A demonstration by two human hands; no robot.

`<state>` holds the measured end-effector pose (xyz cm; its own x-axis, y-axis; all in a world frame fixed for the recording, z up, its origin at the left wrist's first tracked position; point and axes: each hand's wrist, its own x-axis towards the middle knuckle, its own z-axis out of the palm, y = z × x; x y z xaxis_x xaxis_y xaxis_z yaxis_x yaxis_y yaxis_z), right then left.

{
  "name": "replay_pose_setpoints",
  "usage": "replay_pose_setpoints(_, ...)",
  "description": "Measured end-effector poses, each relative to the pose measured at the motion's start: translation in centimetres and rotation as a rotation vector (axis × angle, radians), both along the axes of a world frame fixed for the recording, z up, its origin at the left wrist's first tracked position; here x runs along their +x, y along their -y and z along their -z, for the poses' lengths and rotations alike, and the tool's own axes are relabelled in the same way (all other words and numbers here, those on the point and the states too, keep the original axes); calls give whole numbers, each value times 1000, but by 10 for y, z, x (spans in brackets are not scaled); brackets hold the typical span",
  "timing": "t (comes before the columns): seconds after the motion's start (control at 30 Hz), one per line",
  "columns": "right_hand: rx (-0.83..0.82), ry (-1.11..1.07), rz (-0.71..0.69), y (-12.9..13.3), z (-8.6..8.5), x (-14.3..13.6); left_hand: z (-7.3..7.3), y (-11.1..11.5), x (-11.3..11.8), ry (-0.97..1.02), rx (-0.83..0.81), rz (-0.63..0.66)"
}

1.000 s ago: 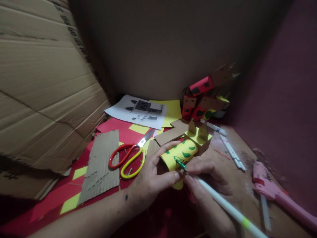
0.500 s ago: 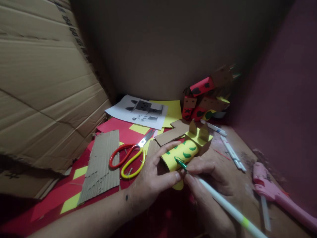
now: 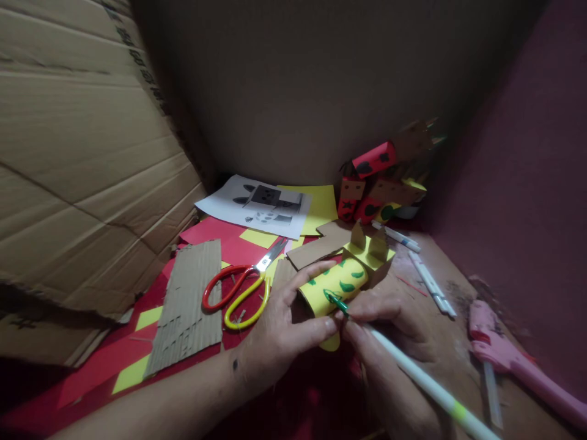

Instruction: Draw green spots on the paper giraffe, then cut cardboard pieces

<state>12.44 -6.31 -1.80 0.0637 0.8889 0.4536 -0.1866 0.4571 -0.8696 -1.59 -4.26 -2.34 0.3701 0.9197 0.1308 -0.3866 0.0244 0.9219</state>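
Note:
My left hand (image 3: 293, 321) grips a yellow paper tube (image 3: 337, 281) between thumb and fingers. Green leaf-shaped marks dot the tube. At its far end sits a box-shaped head (image 3: 373, 256) with two pointed brown cardboard ears. In my right hand (image 3: 394, 330) is a white-barrelled green marker (image 3: 413, 370), its tip touching the tube inside a leaf outline. Left of my left hand lie scissors (image 3: 247, 284), with one red and one yellow handle, blades nearly together. A piece of corrugated cardboard (image 3: 188, 305) lies beyond them.
Behind stand red and yellow cardboard figures (image 3: 373, 162). A printed sheet (image 3: 257, 205) lies on coloured paper. White markers (image 3: 431, 284) and a pink glue gun (image 3: 509, 354) are at the right. A large cardboard panel (image 3: 92, 159) rises on the left.
The marker tip has shifted slightly right and down on the tube, and the leaf outline has more green in it. My left hand and the tube stay nearly still.

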Motion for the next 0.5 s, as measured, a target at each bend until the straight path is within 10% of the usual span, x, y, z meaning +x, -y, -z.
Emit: replay_pose_setpoints(0.5,-25,14,10,-1,5,0,-1,1,0,-1,8,9)
